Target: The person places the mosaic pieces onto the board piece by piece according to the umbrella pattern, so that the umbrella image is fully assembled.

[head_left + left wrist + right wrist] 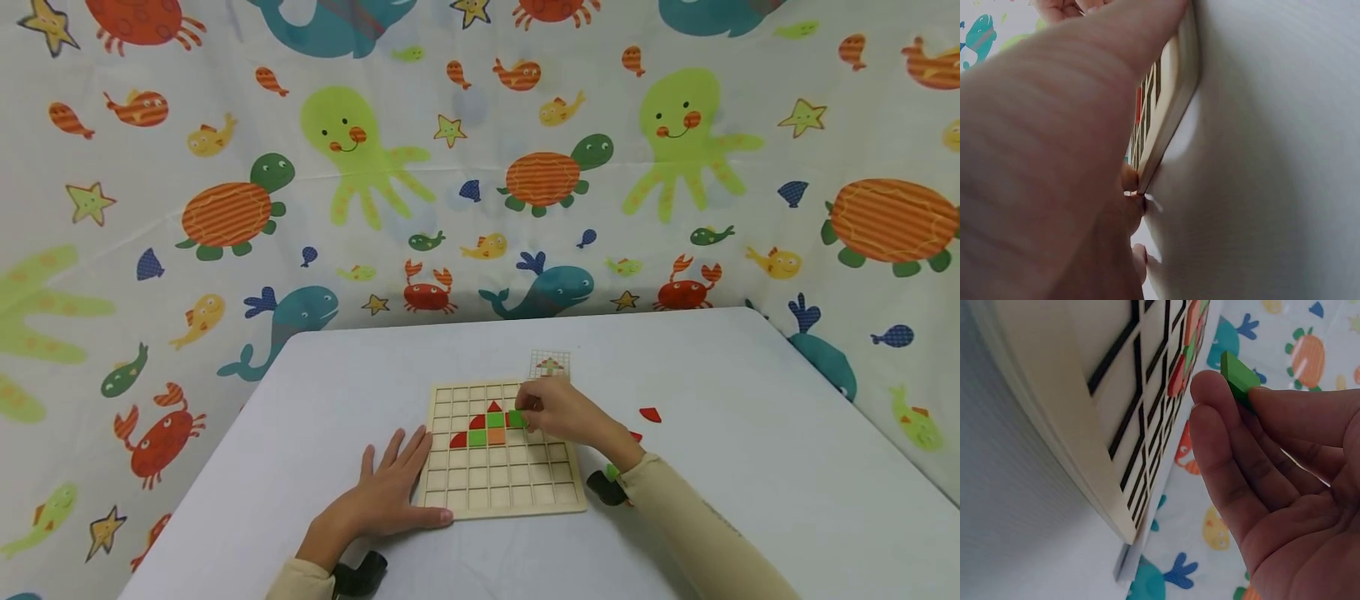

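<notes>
A wooden grid board (480,490) lies on the white table, with several red, green and orange tiles set in its cells. My right hand (558,410) pinches a green tile (1239,378) between thumb and fingertips, just above the board's upper right part. The tile shows clearly in the right wrist view, held apart from the grid. With fingers spread, my left hand (390,492) rests at the board's lower left corner; its thumb touches the front edge and its fingertips the left side. An orange tile (497,436) sits beside a green square in the grid.
Behind the board lies a small pattern card (550,364) with a printed grid, partly hidden by the right hand. A loose red piece (651,415) lies right of the board, with more pieces partly under the right forearm. A patterned curtain (465,275) hangs behind the table.
</notes>
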Tool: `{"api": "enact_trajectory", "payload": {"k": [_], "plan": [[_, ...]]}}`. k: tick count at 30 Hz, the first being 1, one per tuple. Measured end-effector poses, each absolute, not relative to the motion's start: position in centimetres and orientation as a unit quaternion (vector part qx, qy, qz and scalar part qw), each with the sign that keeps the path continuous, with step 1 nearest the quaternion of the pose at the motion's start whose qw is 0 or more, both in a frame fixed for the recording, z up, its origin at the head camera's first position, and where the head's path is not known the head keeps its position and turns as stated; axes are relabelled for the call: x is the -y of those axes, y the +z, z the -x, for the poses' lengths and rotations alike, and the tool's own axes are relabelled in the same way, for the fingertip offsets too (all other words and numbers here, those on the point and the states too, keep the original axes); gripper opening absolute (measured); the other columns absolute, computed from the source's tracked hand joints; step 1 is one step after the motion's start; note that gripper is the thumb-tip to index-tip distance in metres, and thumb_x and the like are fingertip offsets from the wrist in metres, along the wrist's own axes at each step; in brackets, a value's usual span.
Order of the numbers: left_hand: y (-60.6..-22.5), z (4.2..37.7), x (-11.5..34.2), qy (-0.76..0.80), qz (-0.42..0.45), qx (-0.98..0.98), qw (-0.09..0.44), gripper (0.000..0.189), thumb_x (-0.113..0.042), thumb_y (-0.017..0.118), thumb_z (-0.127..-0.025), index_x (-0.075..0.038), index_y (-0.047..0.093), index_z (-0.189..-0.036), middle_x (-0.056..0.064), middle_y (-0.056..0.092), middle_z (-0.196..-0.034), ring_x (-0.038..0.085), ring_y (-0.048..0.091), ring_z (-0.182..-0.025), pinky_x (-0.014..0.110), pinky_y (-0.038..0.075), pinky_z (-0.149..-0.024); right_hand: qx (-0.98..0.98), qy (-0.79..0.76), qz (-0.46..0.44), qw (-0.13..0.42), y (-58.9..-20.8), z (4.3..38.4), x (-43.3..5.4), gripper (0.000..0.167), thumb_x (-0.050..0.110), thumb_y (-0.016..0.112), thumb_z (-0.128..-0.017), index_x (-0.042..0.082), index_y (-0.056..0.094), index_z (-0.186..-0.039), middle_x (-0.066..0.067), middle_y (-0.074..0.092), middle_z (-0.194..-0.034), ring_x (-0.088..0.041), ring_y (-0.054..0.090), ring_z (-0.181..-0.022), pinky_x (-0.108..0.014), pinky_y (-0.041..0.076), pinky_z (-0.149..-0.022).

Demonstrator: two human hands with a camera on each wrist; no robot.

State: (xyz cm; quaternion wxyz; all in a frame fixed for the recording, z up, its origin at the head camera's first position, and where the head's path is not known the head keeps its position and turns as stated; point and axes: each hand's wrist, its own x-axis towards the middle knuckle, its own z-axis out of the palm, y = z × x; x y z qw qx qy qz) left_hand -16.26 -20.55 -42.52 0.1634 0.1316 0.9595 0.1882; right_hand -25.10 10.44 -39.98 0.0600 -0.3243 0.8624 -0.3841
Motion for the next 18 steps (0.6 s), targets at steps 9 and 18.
{"api": "enact_trajectory", "payload": {"k": [9, 18], "plan": [[-42.5, 16.1, 20.7, 0.194, -0.133, -0.958, 0.162, 0.126, -0.071, 0.082, -0.081, -0.007, 0.022, -0.171, 0.014, 0.013, -0.179, 0.045, 0.001, -0.162, 0.076, -0.007, -0.120, -0.866, -0.361, 0.343, 0.045, -41.0, 25.2, -10.2, 0.010, -0.007, 0.073, -0.095, 0.003, 0.075, -0.096, 0.003, 0.071, -0.086, -0.007, 0.059, -0.075, -0.026, 0.055, -0.071], [-42.4, 16.1, 20.8, 0.196, -0.133, -0.958, 0.162, 0.126, -0.071, 0.082, -0.081, -0.007, 0.021, -0.171, 0.013, 0.013, -0.179, 0.045, 0.001, -0.163, 0.075, -0.007, -0.120, -0.870, -0.350, 0.343, 0.049, -41.3, 25.1, -9.8, 0.012, -0.008, 0.073, -0.094, 0.004, 0.074, -0.095, 0.003, 0.070, -0.084, -0.009, 0.057, -0.074, -0.025, 0.054, -0.070]]}}
